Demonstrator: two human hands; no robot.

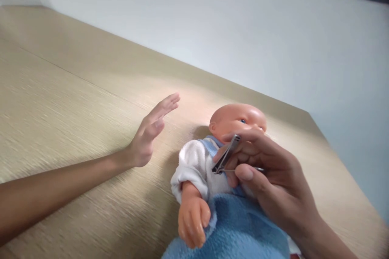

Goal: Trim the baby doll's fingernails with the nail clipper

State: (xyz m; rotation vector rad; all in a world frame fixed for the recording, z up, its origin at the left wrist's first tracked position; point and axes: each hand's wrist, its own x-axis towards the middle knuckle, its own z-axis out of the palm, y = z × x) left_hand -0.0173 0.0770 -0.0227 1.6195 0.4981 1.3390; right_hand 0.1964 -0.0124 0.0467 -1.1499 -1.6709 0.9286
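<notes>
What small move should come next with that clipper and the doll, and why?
Probably bring the left hand over to steady the doll's hand. The right hand holds the nail clipper in a closed grip above the doll. The left hand is open, apart from the doll, over the table. The doll's hand lies unheld at the edge of the blue towel.

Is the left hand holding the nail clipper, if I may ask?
No, the right hand grips the nail clipper over the doll, while the left hand is spread open and holds nothing.
</notes>
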